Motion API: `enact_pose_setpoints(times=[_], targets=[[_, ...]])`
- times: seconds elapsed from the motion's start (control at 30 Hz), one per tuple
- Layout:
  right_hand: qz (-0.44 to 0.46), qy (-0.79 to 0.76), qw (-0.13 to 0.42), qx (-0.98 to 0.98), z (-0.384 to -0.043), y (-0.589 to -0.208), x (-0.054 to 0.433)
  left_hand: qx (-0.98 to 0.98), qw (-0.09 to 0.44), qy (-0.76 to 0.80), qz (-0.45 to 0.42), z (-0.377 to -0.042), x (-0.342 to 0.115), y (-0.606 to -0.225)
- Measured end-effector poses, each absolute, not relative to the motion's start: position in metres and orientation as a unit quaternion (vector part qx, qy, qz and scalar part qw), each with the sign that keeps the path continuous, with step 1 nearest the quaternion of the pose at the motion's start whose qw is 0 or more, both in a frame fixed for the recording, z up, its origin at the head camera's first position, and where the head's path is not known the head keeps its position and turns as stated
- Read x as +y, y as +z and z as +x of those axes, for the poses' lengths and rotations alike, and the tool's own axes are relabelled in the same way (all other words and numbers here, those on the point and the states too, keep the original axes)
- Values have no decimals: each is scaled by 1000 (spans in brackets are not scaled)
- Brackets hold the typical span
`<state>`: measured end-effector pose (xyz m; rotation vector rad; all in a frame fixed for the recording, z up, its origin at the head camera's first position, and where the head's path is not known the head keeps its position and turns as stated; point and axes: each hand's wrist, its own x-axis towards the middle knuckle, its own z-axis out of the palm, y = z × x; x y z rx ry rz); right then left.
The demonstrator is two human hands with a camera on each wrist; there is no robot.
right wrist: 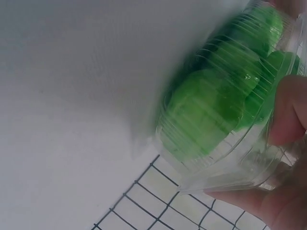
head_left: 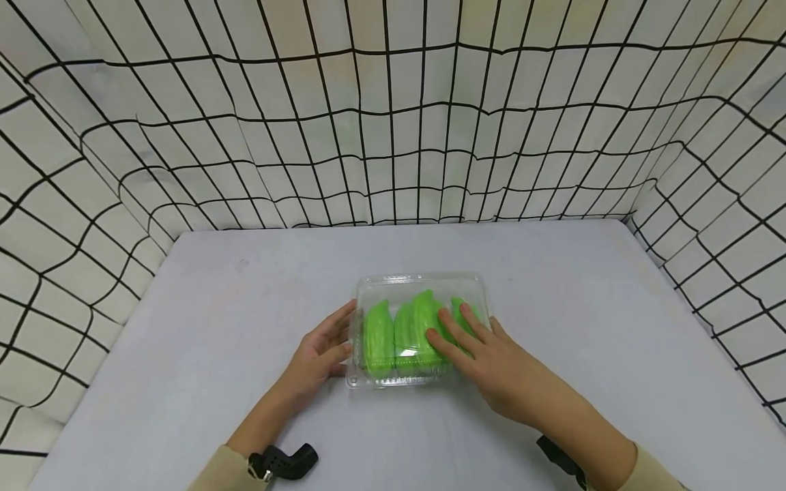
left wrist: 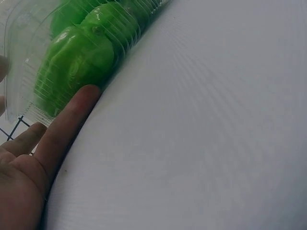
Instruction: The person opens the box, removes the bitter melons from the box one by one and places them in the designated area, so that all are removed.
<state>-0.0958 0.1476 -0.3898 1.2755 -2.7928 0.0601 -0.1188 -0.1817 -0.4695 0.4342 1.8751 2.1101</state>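
Note:
A clear plastic clamshell container (head_left: pixel 376 288) lies on the white table with its lid down. Inside are several bright green, long, pod-like pieces (head_left: pixel 379 335) with tapered tips, side by side. Against the container's left side rests my left hand (head_left: pixel 314 356), thumb near the front and fingers toward the back. In the left wrist view, one straight finger (left wrist: pixel 67 127) touches the ribbed wall low down. My right hand (head_left: pixel 506 372) lies over the lid's right part, fingers spread, covering some green pieces. In the right wrist view, a bent digit (right wrist: pixel 290 112) presses on the lid's edge.
White table cloth (head_left: pixel 245 300) spreads around the container. A white wall with black grid netting (head_left: pixel 393 136) stands behind the table and along both sides. Black straps sit at the left wrist (head_left: pixel 285 464) and right wrist (head_left: pixel 561 460), below beige sleeves.

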Motion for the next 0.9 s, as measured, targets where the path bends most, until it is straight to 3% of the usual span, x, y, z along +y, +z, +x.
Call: enact_pose_setpoints(times=[0.63, 0.9], targets=[[423, 27, 62, -903, -96, -390, 150, 667, 133, 717, 152, -117, -183, -468], [390, 31, 78, -917, -95, -388, 147, 669, 167, 699, 188, -117, -185, -468]])
